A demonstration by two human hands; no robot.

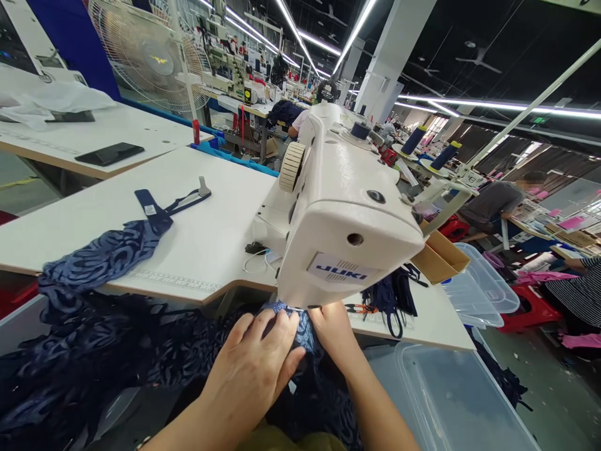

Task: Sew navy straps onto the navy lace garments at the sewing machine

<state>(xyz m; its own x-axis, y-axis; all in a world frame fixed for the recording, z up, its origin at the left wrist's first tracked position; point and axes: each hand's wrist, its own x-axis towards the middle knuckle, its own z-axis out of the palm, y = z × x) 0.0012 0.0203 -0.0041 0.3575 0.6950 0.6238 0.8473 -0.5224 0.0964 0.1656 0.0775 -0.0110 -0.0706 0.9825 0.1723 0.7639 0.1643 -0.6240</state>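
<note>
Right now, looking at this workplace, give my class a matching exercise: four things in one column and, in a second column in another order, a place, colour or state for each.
Column 1
1. Left hand
2. Nearest sewing machine
3. Cardboard box
4. Fan

Column 2
A. Brown, open at the top
B. At the upper left of the picture
C. Palm down on blue patterned fabric
D. White, marked JUKI

Right pairs: 1-C, 2-D, 3-A, 4-B
</note>
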